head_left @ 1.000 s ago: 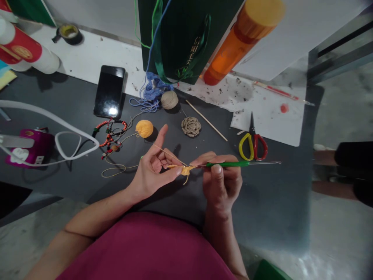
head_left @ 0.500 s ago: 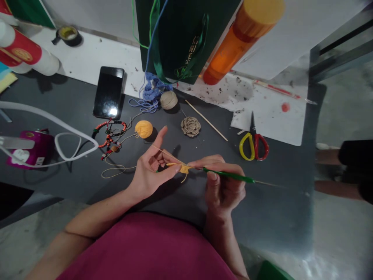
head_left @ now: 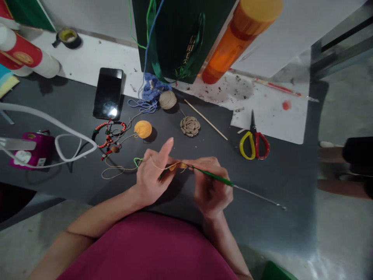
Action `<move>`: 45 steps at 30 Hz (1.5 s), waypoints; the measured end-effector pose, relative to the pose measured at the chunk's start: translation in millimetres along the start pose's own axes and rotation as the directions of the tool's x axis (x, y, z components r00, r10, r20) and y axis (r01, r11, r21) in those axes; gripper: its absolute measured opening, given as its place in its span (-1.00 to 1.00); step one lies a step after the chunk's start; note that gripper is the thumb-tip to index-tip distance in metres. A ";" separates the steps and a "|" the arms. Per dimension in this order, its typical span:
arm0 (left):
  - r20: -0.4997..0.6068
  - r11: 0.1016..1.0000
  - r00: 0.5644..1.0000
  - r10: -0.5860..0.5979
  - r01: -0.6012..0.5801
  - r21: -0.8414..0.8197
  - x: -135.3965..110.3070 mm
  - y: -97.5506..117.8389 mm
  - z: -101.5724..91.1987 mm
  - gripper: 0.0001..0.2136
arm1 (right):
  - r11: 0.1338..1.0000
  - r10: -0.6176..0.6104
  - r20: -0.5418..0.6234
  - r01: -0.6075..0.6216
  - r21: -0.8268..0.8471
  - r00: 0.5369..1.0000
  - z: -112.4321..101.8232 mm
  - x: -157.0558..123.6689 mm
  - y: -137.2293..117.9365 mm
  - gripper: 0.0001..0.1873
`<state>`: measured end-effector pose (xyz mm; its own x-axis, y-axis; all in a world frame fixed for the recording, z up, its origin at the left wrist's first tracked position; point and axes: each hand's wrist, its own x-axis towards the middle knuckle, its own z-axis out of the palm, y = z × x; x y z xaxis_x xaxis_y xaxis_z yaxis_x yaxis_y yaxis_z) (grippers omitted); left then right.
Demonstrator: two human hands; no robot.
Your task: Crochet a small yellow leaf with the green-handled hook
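Note:
My right hand [head_left: 211, 186] is closed round a green-handled crochet hook [head_left: 230, 182], whose metal end points down to the right. My left hand [head_left: 154, 171] pinches a small yellow crochet piece [head_left: 178, 166], index finger raised with the yellow yarn running over it. The two hands meet at the piece above a dark table [head_left: 279, 175]. The yarn leads back to a yellow yarn ball [head_left: 143, 128] just beyond my left hand.
Scissors with yellow and red handles [head_left: 254, 140] lie right of my hands. A beige crochet rosette [head_left: 190, 126], a beige yarn ball [head_left: 168, 99], a thin wooden stick [head_left: 205, 119], a black phone [head_left: 108, 93], a bead bracelet [head_left: 109, 133], a green bag [head_left: 180, 39] and an orange bottle [head_left: 236, 39] sit further back.
The hook's free end has swung from level to pointing down right. My left hand has turned palm-down and closed over the yellow piece, and both hands have shifted slightly left.

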<state>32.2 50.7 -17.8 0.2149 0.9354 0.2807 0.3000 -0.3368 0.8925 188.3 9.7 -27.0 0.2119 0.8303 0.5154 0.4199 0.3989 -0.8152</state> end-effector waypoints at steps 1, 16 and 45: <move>-0.005 1.000 1.000 -0.001 0.001 -0.007 -0.4 -0.4 -0.1 -0.38 | 0.999 -0.023 -0.001 0.022 -0.040 1.000 1.5 -1.1 -0.4 -0.61; 0.393 0.373 0.785 -0.479 0.587 -0.719 18.1 6.5 -2.1 0.15 | 0.941 -0.288 -0.029 0.278 -0.192 0.957 4.4 -4.8 3.9 -0.61; 0.582 0.119 0.677 -0.452 0.692 -0.712 21.0 4.9 -3.9 0.20 | 0.967 0.234 -0.283 -0.191 0.171 0.930 10.5 3.8 -7.9 -0.85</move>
<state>34.5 69.1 -6.2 0.5504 0.7224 -0.4185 -0.4773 0.6835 0.5522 176.5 13.9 -21.4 0.5448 0.7556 0.3637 0.2148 0.2935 -0.9315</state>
